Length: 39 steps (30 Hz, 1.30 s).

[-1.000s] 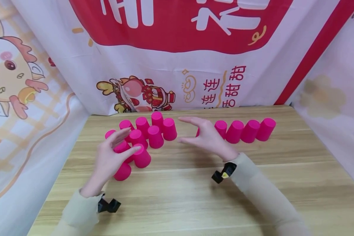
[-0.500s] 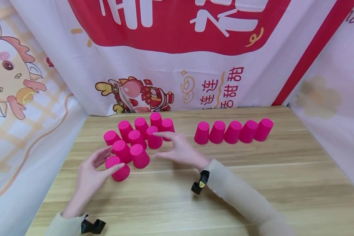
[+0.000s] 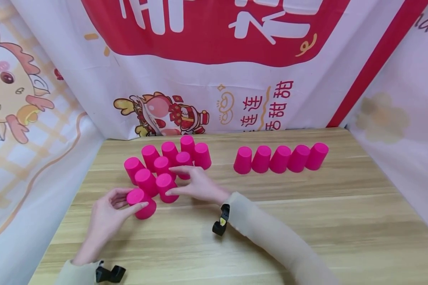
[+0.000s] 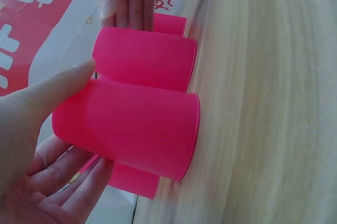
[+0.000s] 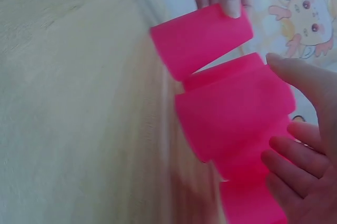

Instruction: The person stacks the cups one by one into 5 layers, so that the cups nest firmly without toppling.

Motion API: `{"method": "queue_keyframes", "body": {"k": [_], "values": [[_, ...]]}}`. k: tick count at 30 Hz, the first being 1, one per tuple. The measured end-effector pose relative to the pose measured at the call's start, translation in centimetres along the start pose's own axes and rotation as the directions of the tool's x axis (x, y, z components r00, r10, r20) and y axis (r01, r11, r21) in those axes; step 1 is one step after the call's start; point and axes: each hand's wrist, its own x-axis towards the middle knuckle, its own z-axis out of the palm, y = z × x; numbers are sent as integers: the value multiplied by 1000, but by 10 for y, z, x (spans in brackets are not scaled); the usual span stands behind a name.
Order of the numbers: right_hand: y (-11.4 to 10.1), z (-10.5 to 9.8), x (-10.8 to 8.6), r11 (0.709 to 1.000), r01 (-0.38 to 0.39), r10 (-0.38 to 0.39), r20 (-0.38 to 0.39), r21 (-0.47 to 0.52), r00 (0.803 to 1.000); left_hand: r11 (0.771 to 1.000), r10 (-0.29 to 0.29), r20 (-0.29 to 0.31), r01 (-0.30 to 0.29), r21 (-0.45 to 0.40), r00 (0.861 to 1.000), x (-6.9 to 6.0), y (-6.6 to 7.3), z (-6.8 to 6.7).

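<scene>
Several pink cups stand upside down in a triangle-like cluster on the left of the table. My left hand (image 3: 105, 215) grips the nearest cup (image 3: 145, 210), thumb on its front side and fingers behind; in the left wrist view this cup (image 4: 131, 126) stands on the wood. At the cluster's right side, my right hand (image 3: 201, 186) spreads thumb and fingers about another front cup (image 3: 164, 183). The right wrist view has the thumb tip at the top edge of that cup (image 5: 237, 110), with the straight fingers (image 5: 300, 158) apart from its side.
A row of several more upside-down pink cups (image 3: 281, 160) stands at the back right of the wooden table (image 3: 306, 213). Printed cloth (image 3: 214, 95) hangs behind the table, and further cloth covers both sides.
My right hand has swept left from the right-hand row to the cluster's front. My left hand has come down and nearer, and now holds the nearest cup. The cups have kept their places.
</scene>
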Motion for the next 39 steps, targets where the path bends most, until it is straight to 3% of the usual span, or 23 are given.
{"method": "queue_keyframes", "body": {"k": [10,19,28,32,39], "values": [[6,20,10,1000,1,-1,-34,8,999,1000,-18,26,17,26,999,1,2,-2],[4,20,8,999,-18,21,-60,43,998,1000,-13,27,13,21,1000,3,1,-1],[-9,-1,-8,1000,-2,2,-77,-2,997,1000,-3,27,2,28,1000,3,0,-2],[-14,-16,-18,998,36,-40,-86,-54,995,999,-19,37,18,39,999,4,0,-2],[-20,-46,-36,993,24,-42,-144,-119,989,999,-9,22,8,47,1000,4,2,-2]]}}
